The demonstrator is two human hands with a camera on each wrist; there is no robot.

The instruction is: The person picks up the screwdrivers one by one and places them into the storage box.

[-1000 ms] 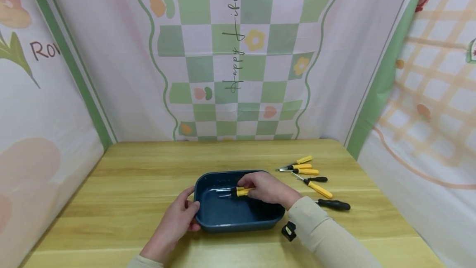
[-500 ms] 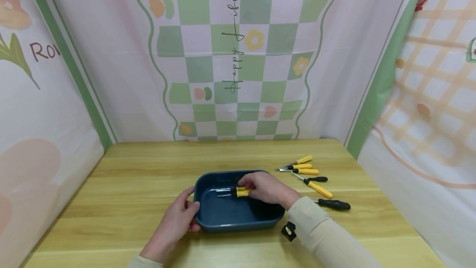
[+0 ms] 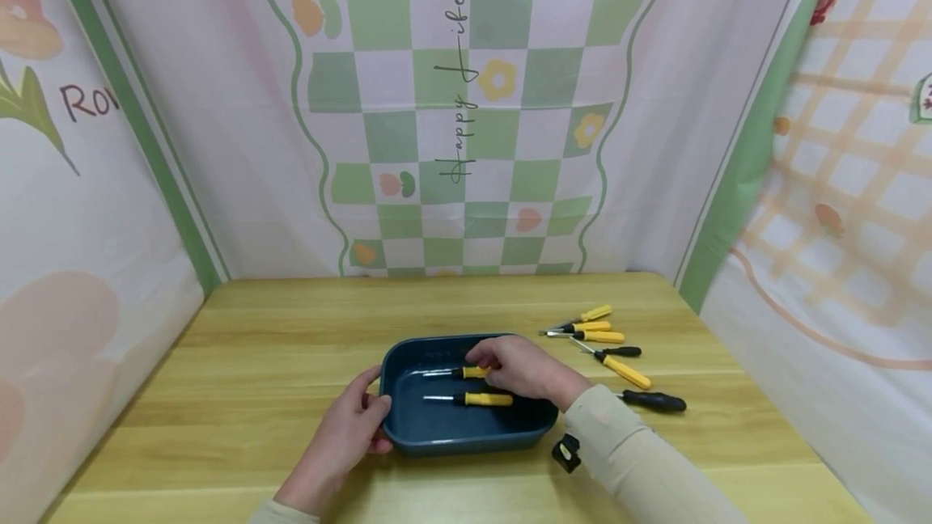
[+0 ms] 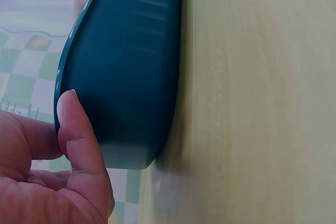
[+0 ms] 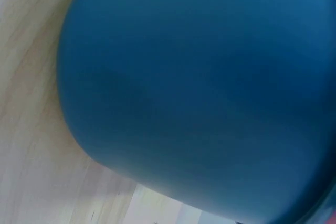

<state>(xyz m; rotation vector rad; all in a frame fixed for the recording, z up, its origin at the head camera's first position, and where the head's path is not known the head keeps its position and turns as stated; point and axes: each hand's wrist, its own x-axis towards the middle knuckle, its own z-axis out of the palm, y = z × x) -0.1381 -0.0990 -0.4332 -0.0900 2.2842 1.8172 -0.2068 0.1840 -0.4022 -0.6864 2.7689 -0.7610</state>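
A dark blue rectangular dish (image 3: 437, 422) stands on the wooden table. My left hand (image 3: 348, 420) grips its left end, thumb at the rim; in the left wrist view that hand (image 4: 68, 171) pinches the edge of the wall. Inside the dish, my right hand (image 3: 520, 366) pinches the handle end of a yellow-and-black screwdriver (image 3: 466, 373), whose shaft points left. Nearer the front, a second yellow-handled screwdriver (image 3: 486, 399) lies loose on the dish floor, apart from the fingers. Only the dish's outer wall (image 5: 184, 87) fills the right wrist view; the right hand's fingers are hidden there.
Right of the dish lie several screwdrivers: a group with yellow handles (image 3: 603, 336), another yellow one (image 3: 628, 372), a small black one (image 3: 624, 352) and a bigger black-handled one (image 3: 655, 401), partly behind the right sleeve. Printed curtains (image 3: 466, 128) enclose the table.
Two screwdrivers were together at my right hand; one has dropped away toward the front of the dish and lies apart. The left hand has not moved, the right hardly.
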